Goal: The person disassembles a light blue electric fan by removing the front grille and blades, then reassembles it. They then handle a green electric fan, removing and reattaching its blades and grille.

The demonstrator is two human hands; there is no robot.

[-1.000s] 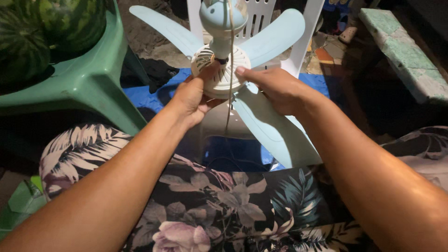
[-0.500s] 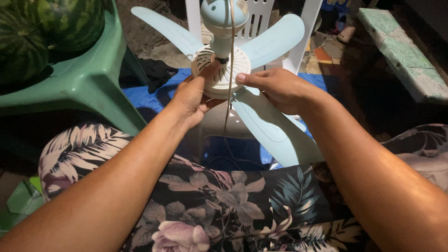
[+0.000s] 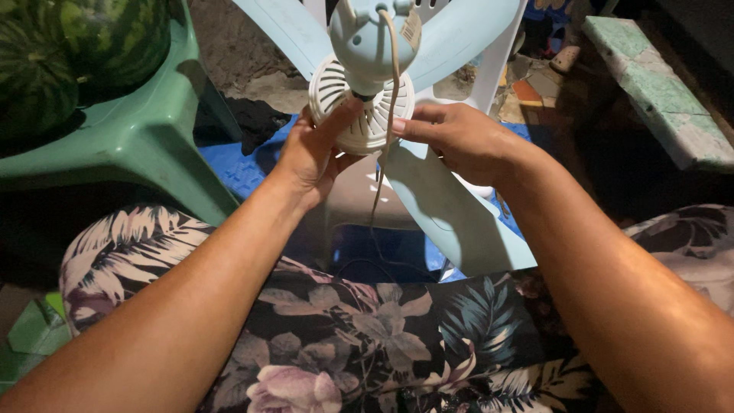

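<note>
A pale blue ceiling-type fan (image 3: pixel 365 46) with a white vented hub (image 3: pixel 340 92) and three light blue blades is held up in front of me. My left hand (image 3: pixel 313 149) grips the left side of the white hub. On the hub's right side, my right hand (image 3: pixel 459 141) pinches its edge with the fingertips. A thin cord (image 3: pixel 384 138) hangs from the blue motor housing down between my hands. One blade (image 3: pixel 451 214) points down toward my lap, which is covered in dark floral fabric (image 3: pixel 367 344).
A green plastic stool (image 3: pixel 130 138) at left carries striped watermelons (image 3: pixel 46 53). Behind the fan stands a white plastic chair (image 3: pixel 497 53). A green weathered slab (image 3: pixel 657 84) lies at right. Blue sheeting (image 3: pixel 237 168) covers the ground.
The fan now looks closer and higher in the view. My right hand's fingertips have shifted onto the edge of the white hub; my left hand keeps its grip.
</note>
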